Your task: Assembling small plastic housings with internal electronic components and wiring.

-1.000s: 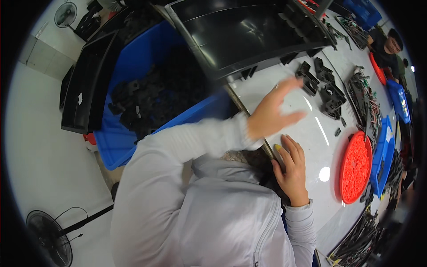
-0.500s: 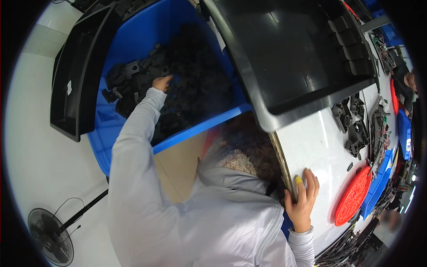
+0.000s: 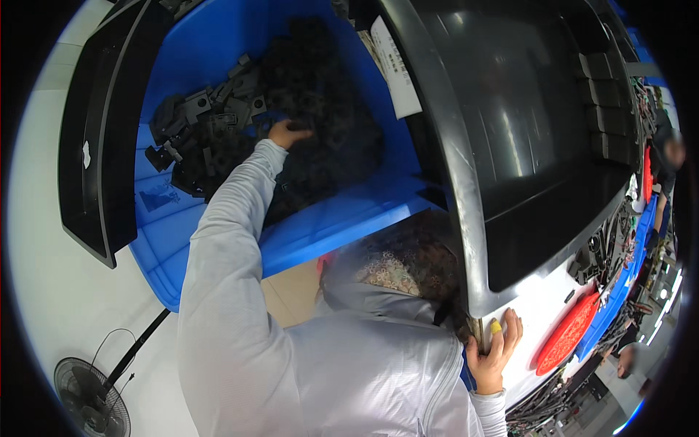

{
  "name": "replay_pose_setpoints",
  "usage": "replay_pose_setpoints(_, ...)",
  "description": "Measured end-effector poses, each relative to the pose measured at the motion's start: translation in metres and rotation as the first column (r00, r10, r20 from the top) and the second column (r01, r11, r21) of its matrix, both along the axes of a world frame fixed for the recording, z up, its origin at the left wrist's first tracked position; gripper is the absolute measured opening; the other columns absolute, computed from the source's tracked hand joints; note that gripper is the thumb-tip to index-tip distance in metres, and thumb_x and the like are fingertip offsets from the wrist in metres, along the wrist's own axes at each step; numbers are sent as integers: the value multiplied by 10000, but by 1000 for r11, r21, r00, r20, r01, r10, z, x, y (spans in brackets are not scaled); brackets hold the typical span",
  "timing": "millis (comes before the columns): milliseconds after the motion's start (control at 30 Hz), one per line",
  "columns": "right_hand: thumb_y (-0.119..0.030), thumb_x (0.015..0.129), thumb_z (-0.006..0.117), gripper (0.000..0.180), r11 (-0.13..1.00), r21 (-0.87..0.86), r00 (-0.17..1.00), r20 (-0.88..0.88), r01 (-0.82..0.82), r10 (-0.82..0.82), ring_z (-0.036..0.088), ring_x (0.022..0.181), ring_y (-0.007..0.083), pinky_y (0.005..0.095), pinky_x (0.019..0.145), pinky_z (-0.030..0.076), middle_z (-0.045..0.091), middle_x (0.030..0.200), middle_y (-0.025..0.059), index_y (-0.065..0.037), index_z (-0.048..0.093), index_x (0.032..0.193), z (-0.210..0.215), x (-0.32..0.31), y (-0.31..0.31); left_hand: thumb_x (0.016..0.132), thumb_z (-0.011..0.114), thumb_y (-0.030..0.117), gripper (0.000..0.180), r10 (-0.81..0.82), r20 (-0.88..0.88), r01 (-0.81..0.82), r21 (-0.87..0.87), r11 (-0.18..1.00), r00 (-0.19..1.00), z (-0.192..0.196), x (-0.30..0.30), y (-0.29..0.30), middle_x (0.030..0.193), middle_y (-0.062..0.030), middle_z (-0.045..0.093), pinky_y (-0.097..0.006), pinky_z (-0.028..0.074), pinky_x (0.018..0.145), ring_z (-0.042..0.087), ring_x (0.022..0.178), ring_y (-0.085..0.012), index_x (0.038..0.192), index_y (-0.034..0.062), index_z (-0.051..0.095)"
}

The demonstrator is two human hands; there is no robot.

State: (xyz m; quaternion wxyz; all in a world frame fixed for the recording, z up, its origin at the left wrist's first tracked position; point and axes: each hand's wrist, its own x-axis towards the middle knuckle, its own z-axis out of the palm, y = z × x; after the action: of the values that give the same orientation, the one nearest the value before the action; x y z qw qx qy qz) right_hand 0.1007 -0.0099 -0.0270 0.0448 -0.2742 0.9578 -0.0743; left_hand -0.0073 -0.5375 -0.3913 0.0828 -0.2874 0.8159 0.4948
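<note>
My left hand (image 3: 287, 135) reaches into a large blue bin (image 3: 342, 237) and hovers over or touches a heap of dark plastic parts (image 3: 218, 109). Its thumb stretches out to the right, apart from the other fingers, which are partly hidden; no held part shows. Resting on the edge of the white worktable (image 3: 526, 364) is my right hand (image 3: 496, 357), fingers spread and something yellow wrapped round one finger. Just beyond it, a big black tray (image 3: 470, 211) overhangs the table edge.
Another black tray (image 3: 109, 138) stands tilted at the bin's left side. A red round tray (image 3: 568, 333) and a blue tray (image 3: 619, 280) lie on the table with dark parts (image 3: 593, 255). A fan (image 3: 91, 400) stands at lower left. Other people are at far right.
My left hand has moved slightly right over the heap, thumb now stretched out. My view has shifted, so the black tray appears closer to my right hand, which stays on the table edge.
</note>
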Motion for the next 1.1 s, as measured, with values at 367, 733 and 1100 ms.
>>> replay_pose_setpoints(367,-162,674,711,527,998,42,999,-16,40,-39,406,1156,432,581,983,293,404,1263,243,-56,450,1119,-2,7,5,629,771,519,830,783,201,-808,135,573,589,-106,-64,-35,1084,-211,607,-330,446,864,596,945,-313,1075,-141,538)
replay_pose_setpoints(733,-184,652,695,573,996,72,999,15,42,-43,392,1152,447,597,983,285,386,1265,245,-72,422,1143,-4,8,11,812,641,330,441,833,73,-451,865,221,549,-77,-60,-46,1024,-120,640,-323,463,833,606,917,-241,1056,-35,600)
replay_pose_setpoints(1100,-181,658,703,561,996,61,998,4,62,-63,386,1163,446,603,982,283,387,1263,242,-62,427,1132,-6,8,9,695,744,177,406,801,44,-582,711,395,597,-109,-45,-34,973,-97,635,-422,500,625,609,857,-252,1061,86,596)
